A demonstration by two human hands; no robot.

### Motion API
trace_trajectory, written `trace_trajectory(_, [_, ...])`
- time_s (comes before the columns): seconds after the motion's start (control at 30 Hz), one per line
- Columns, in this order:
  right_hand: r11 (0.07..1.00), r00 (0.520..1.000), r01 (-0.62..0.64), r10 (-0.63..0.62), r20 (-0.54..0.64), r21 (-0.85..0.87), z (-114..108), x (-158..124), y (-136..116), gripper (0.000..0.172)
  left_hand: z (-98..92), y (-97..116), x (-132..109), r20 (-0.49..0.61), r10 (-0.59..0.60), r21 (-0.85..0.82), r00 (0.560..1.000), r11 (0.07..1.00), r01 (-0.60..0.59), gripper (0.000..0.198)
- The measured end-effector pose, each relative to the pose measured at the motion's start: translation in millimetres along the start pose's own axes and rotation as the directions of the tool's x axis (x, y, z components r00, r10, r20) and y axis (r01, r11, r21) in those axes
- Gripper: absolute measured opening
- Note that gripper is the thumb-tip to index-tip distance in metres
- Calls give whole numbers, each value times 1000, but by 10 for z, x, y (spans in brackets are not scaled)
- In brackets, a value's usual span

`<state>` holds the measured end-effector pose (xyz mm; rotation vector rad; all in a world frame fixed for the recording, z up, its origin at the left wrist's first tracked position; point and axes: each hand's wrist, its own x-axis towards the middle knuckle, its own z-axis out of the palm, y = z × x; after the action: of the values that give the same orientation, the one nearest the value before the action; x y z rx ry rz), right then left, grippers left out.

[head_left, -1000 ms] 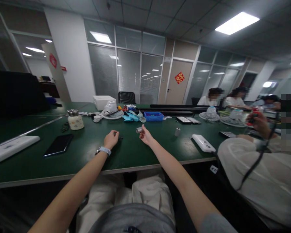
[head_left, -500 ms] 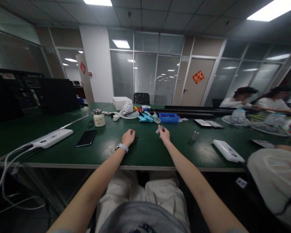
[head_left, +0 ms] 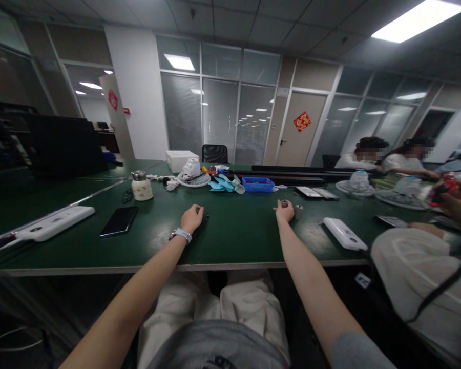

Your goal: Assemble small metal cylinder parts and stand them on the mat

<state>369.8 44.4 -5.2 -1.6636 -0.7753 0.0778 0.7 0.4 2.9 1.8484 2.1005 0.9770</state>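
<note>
My right hand [head_left: 285, 212] is closed around a small grey metal cylinder [head_left: 284, 203], held upright at the table surface. Just to its right stands a second, similar metal cylinder [head_left: 298, 211]. My left hand [head_left: 192, 219], with a watch [head_left: 181, 234] on the wrist, rests on the green table [head_left: 238, 241] with its fingers curled together. Whatever it may hold is hidden. A tiny dark piece [head_left: 208, 216] lies beside its fingertips.
Leftward are a black phone [head_left: 119, 221], a white power bank [head_left: 56, 223] and a cream bottle [head_left: 142, 188]. Behind are a white fan grille [head_left: 194, 179], blue fan blades [head_left: 225, 183] and a blue tray [head_left: 258, 184]. Another power bank [head_left: 344, 233] lies right, near a co-worker's sleeve [head_left: 415, 266].
My right hand has carried its metal cylinder rightward and set it upright close to the other cylinder. My left hand stays curled by the tiny piece. The view has swung slightly right.
</note>
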Motion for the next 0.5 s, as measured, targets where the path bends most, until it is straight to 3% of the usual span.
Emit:
trace_trajectory(0.2, [999,1000,-3,5,30,-50,-18,86,62,57,10,-5,-8,-11,10,11,1000,1000,-10,35])
trace_trajectory(0.37, [988,996,80,-73,59,-133,-7,33,44,72,15,-9,-3,-24,16,6,1000,1000,-16,34])
trace_trajectory(0.5, [985,992,93,-79,96,-147,4,11,42,67,11,-6,-2,-25,15,-4,1000,1000,-15,34])
